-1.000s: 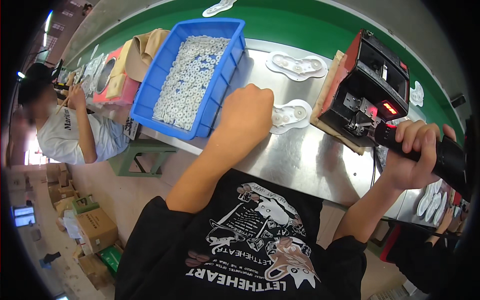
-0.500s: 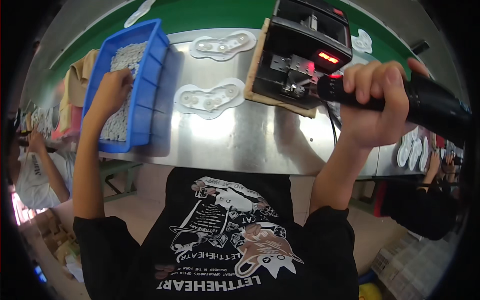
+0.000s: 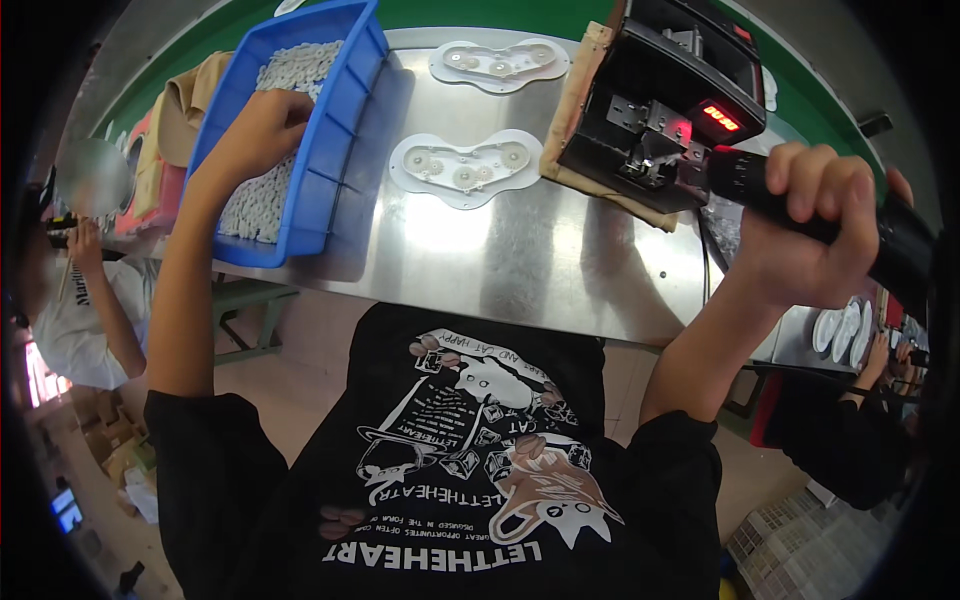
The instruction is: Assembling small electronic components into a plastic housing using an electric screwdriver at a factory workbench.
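My left hand (image 3: 262, 138) reaches into a blue plastic bin (image 3: 330, 172), fingers curled down over a heap of small white plastic parts (image 3: 256, 213). Whatever its fingertips hold is hidden. A thick black electric screwdriver (image 3: 748, 178) is gripped in my right hand (image 3: 815, 225), raised at the right. Its front end is close to a black screw-feeder machine (image 3: 655, 150) with a lit red display. Between bin and machine lie two white curved housings, a nearer one (image 3: 408, 182) and a farther one (image 3: 475, 78), both with small round gears set inside.
The steel tabletop (image 3: 450, 275) carries everything, with a green surface (image 3: 420, 14) behind it. The machine stands on a tan board (image 3: 570, 105). More white housings (image 3: 845, 328) lie at right. Other people work at left (image 3: 85, 310) and right (image 3: 835, 440).
The whole view has shifted, so the bin, housings and machine sit farther right and higher. My left hand stays in the bin; my right still holds the screwdriver beside the machine.
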Tool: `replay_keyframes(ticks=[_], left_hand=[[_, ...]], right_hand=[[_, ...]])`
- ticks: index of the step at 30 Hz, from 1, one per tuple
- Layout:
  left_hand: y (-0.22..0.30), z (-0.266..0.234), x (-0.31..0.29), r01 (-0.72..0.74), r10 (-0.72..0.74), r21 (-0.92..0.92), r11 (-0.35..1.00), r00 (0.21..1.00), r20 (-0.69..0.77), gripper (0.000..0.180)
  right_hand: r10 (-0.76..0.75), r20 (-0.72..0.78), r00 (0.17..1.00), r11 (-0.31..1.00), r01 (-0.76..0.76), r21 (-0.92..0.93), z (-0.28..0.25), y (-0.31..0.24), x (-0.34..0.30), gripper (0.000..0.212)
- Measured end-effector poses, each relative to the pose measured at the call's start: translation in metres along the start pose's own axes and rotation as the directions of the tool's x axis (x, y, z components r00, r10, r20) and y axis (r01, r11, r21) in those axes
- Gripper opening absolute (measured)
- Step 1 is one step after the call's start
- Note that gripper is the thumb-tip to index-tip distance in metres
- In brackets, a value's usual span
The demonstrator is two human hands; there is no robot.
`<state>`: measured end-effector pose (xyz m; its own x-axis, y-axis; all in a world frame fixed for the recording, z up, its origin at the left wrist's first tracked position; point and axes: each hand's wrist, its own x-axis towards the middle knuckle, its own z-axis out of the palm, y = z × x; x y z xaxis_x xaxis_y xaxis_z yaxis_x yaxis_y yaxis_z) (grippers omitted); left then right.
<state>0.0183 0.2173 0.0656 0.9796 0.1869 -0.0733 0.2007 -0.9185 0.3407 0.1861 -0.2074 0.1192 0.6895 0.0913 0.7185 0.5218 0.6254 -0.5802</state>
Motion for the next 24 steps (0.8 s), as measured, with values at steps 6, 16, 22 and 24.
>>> replay_keyframes(ticks=[6, 16, 22, 24], left_hand=[[-0.007, -0.006, -0.009, -0.043, 0.045, 0.077, 0.996, 0.999, -0.03, 0.015], [0.0, -0.023, -0.022, 0.097, -0.095, 0.014, 0.995, 0.99, -0.109, 0.01], [0.059, -0.029, -0.035, 0.011, 0.008, 0.046, 0.999, 0.92, -0.393, 0.009], [0.11, -0.02, -0.032, -0.189, 0.145, -0.073, 0.979, 0.906, -0.397, 0.009]], right_hand=[[-0.183, 0.035, 0.983, 0.98, 0.185, -0.077, 0.0, -0.012, 0.055, 0.021], [-0.26, -0.21, 0.943, 0.935, 0.192, -0.299, 0.06, 0.041, 0.068, 0.026], [-0.038, -0.13, 0.991, 0.999, 0.038, 0.001, 0.006, 0.013, 0.058, 0.015], [-0.097, -0.038, 0.995, 0.991, 0.093, -0.094, 0.019, 0.013, 0.039, 0.017]])
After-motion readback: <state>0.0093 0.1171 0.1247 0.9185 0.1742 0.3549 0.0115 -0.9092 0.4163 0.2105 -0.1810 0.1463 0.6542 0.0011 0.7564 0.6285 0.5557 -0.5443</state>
